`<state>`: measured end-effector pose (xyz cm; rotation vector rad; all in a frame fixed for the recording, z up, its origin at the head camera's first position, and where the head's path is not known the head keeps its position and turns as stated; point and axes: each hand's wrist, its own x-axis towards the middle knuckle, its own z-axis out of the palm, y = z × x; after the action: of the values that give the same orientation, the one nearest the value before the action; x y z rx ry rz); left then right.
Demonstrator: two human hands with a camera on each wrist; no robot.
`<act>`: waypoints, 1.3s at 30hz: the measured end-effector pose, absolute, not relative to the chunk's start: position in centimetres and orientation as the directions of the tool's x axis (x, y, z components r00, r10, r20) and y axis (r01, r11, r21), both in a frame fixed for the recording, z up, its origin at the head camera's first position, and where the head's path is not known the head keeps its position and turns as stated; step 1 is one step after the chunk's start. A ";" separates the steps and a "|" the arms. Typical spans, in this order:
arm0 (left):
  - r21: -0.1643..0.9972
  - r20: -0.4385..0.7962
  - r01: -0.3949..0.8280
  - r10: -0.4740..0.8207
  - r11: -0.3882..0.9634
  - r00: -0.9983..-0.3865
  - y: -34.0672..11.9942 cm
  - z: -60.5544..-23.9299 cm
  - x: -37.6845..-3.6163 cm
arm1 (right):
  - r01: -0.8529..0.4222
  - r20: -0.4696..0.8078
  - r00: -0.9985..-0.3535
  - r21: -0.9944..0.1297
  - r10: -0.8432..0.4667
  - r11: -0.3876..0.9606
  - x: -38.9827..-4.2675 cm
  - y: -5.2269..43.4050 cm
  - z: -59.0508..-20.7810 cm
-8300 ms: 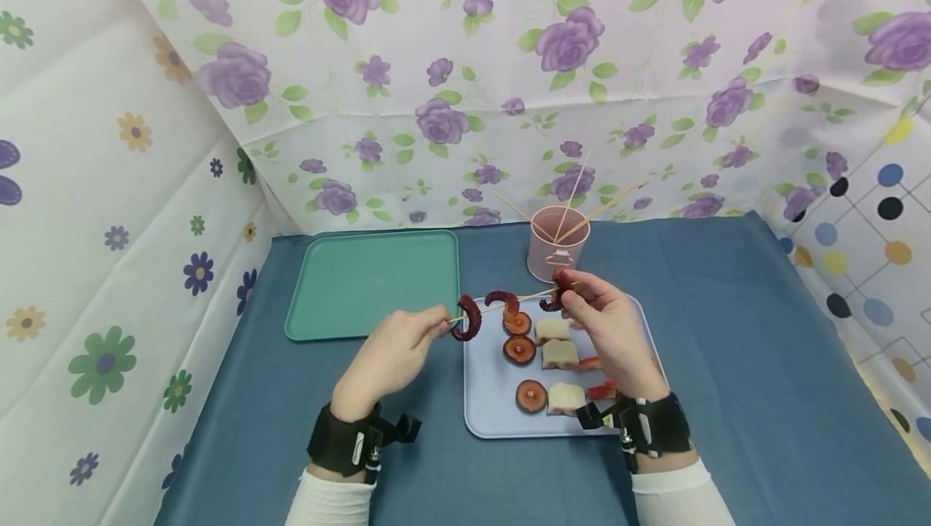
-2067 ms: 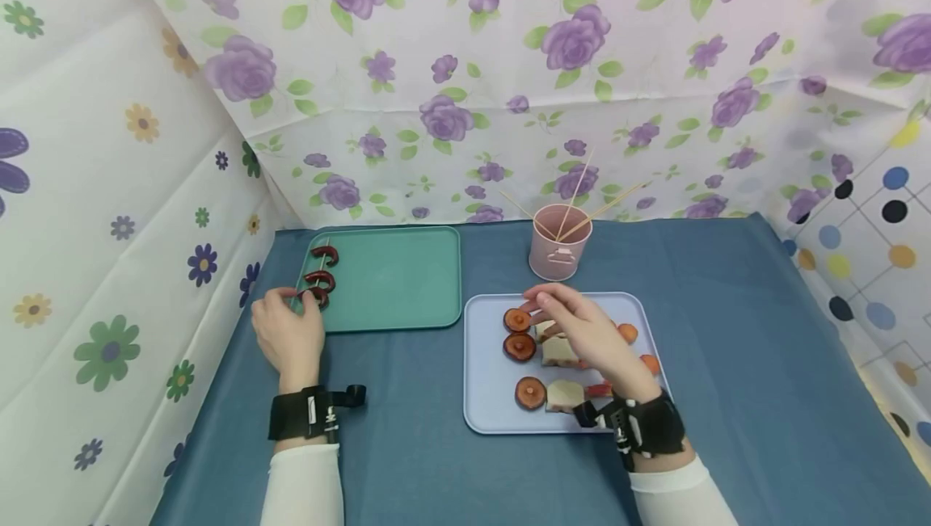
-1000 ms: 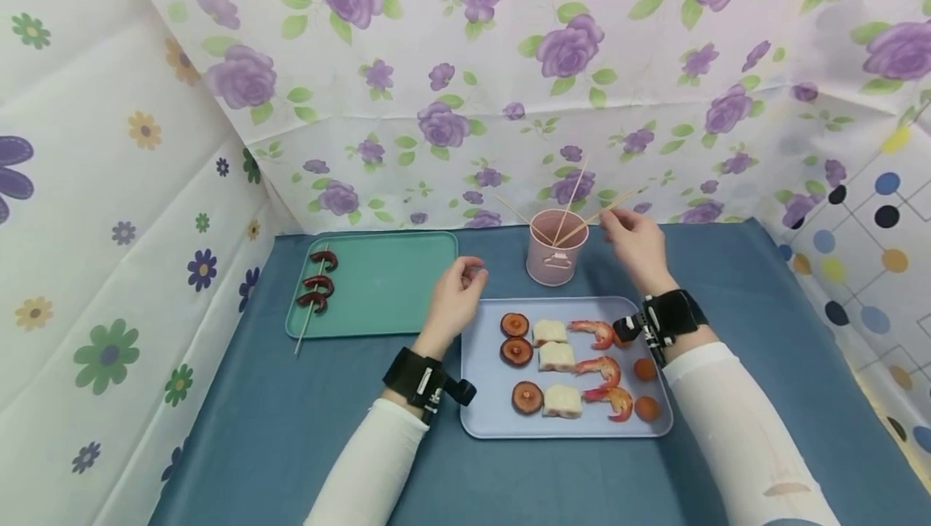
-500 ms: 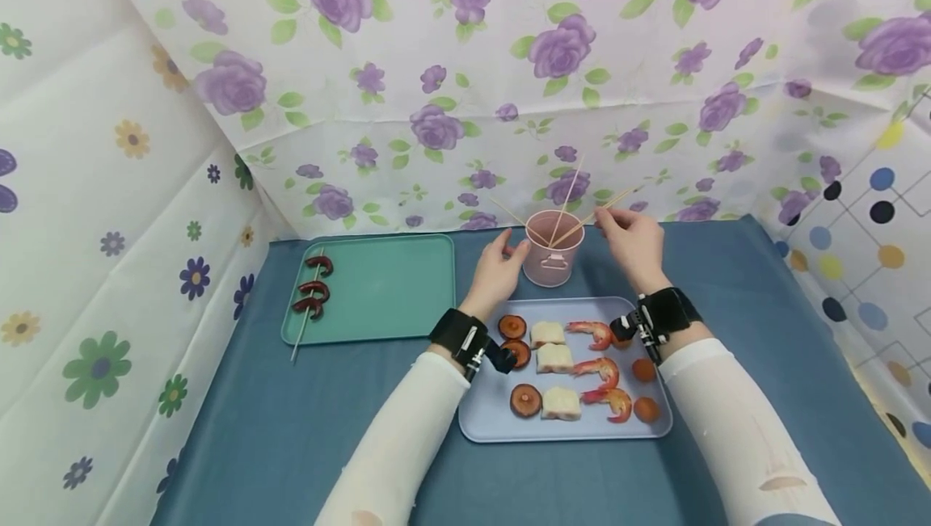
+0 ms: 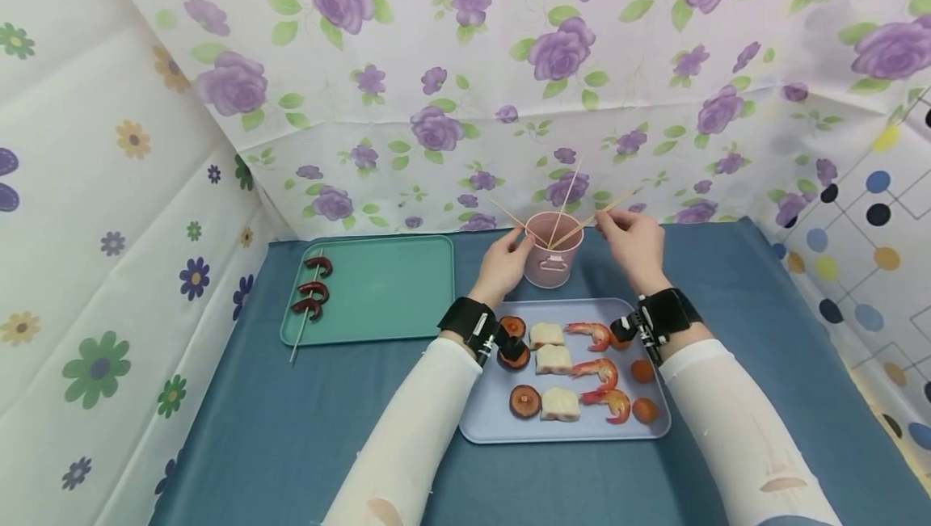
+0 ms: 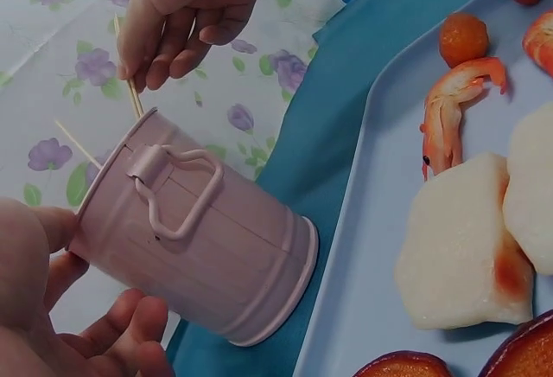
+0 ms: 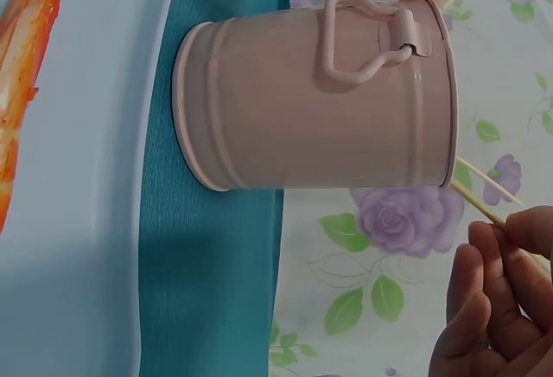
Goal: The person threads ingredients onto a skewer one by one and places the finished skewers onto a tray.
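Note:
My right hand (image 5: 634, 245) pinches a bamboo skewer (image 7: 480, 203) between thumb and fingertips, with the skewer's lower end still inside the pink metal bucket (image 5: 550, 267). Across from it, my left hand (image 5: 503, 267) grips the bucket's rim with thumb and index finger, its other fingers loosely bent beside the wall, as the left wrist view shows. Other skewers (image 5: 570, 199) lean out of the bucket, which stands upright behind the pale blue tray. A finished-looking skewer of dark red octopus tentacles (image 5: 313, 288) lies on the green tray (image 5: 385, 288), its lower tip over the front rim.
The pale blue tray (image 5: 494, 429) in front of the bucket bears mushrooms (image 5: 525, 401), white blocks (image 5: 560, 404), prawns (image 5: 609, 406) and orange balls (image 5: 645, 410). A blue cloth (image 5: 349, 421) covers the table. Flowered sheets (image 5: 407, 146) close off the back and sides.
The octopus skewer was held by both hands, then laid on the green tray by the left hand. The right hand moved to the skewers; the left came right to the bucket's rim.

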<state>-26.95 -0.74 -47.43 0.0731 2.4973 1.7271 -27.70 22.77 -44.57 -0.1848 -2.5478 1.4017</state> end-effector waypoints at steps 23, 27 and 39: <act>0.932 -0.064 -0.022 0.107 0.361 -0.992 -0.4 -46.8 -27.1 | -0.083 0.340 -0.877 -0.805 0.341 0.588 -25.5 23.8 -42.0; 0.934 -0.059 -0.019 0.102 0.358 -0.993 -0.5 -46.7 -27.0 | -0.119 0.367 -0.851 -0.831 0.375 0.544 -24.7 24.3 -41.2; 0.952 -0.048 -0.006 0.126 0.307 -0.991 -0.4 -46.6 -26.5 | -0.130 0.249 -0.877 -0.946 0.410 0.296 -23.5 25.1 -40.9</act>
<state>-26.46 -0.44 -46.60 0.1128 2.4464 1.7815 -23.48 25.08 -40.91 -0.2501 -2.1217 1.6126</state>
